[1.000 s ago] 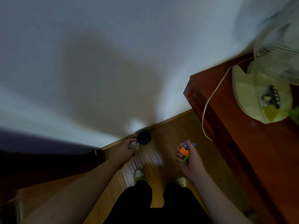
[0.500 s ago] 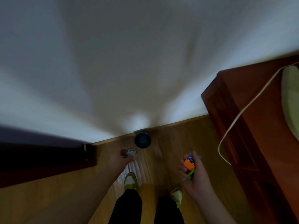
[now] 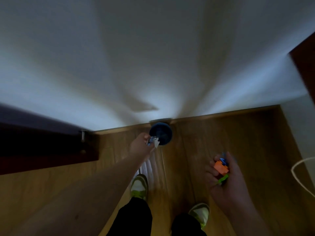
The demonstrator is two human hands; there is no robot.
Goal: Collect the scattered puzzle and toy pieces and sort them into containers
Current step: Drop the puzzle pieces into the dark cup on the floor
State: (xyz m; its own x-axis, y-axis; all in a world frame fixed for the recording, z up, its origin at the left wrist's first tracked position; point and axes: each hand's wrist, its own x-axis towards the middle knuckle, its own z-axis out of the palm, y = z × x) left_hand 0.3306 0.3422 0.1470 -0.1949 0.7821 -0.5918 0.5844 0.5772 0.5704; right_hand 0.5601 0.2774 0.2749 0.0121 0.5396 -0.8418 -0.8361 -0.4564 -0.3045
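A dark blue round container (image 3: 161, 132) stands on the wooden floor against the white wall. My left hand (image 3: 140, 145) reaches out to its left rim and is closed on small blue and white puzzle pieces (image 3: 154, 141), which hang beside the container's edge. My right hand (image 3: 225, 178) is lower right, palm up, cupped around several toy pieces (image 3: 221, 167): an orange block, a green piece and blue bits. The frame is blurred by motion.
A dark red-brown piece of furniture (image 3: 42, 147) with a metal fitting juts in from the left. A red-brown cabinet edge (image 3: 305, 65) and a looping cream cord (image 3: 300, 174) are at the right. My two feet in green and white shoes (image 3: 139, 185) stand below the container.
The view has swung left, so the cabinet and fan slid out to the right. My left hand moved up to the container's rim. The right hand still holds its pieces.
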